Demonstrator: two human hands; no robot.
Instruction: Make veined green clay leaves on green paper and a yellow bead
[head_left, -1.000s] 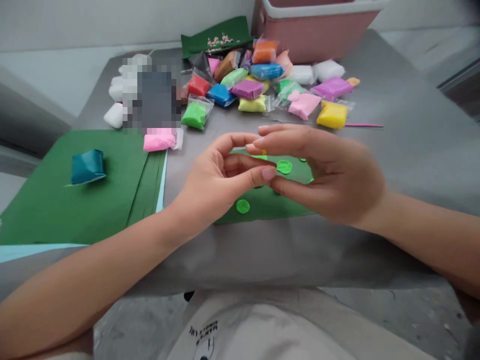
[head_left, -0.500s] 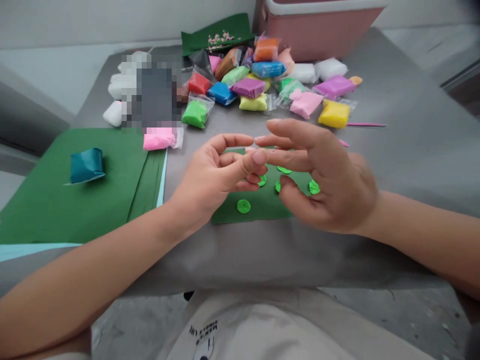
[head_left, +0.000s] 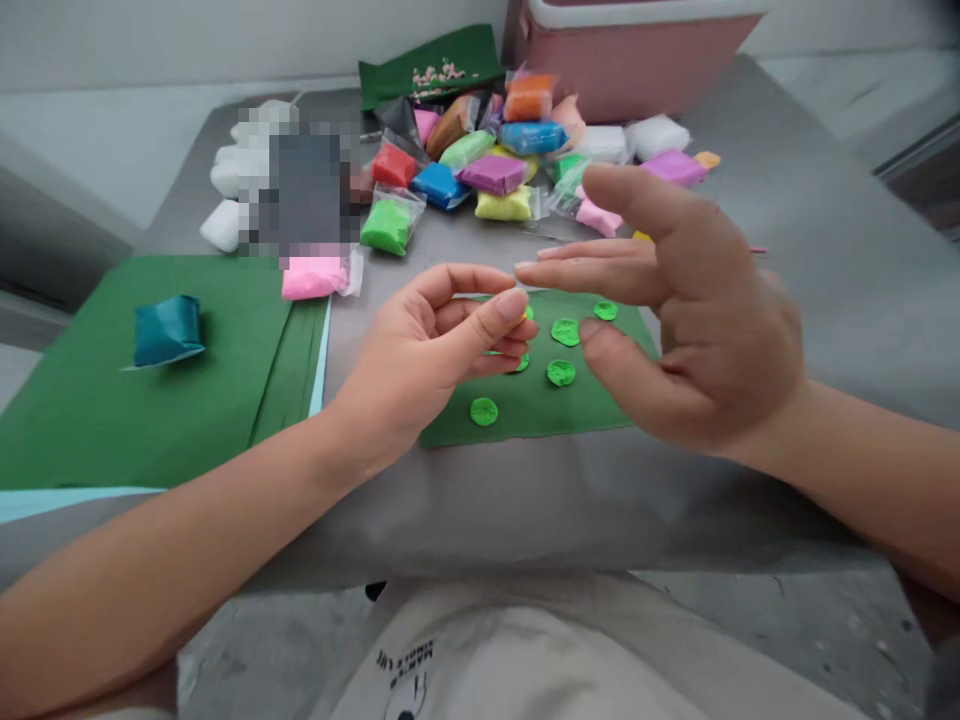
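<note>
My left hand [head_left: 435,345] is closed in a pinch above the dark green sheet [head_left: 525,425]. A tiny yellow piece [head_left: 524,319] peeks out by its thumb tip, mostly hidden by the fingers. My right hand [head_left: 697,310] is open to the right of it, fingers stretched and thumb apart, with nothing in it. Several flat, bright green clay discs with creased surfaces lie on the sheet, among them one disc [head_left: 484,411] near the front and another disc [head_left: 561,373] between the hands.
Bagged clay in many colours, such as a green pack [head_left: 388,225] and a purple pack [head_left: 495,174], is heaped at the back. A pink bin [head_left: 637,65] stands behind. Green sheets [head_left: 75,420] at left carry a teal packet [head_left: 168,331].
My right hand has drawn away to the right from my left fingertips and spread wider. More green discs and the yellow bit now show. My left hand has stayed nearly in place.
</note>
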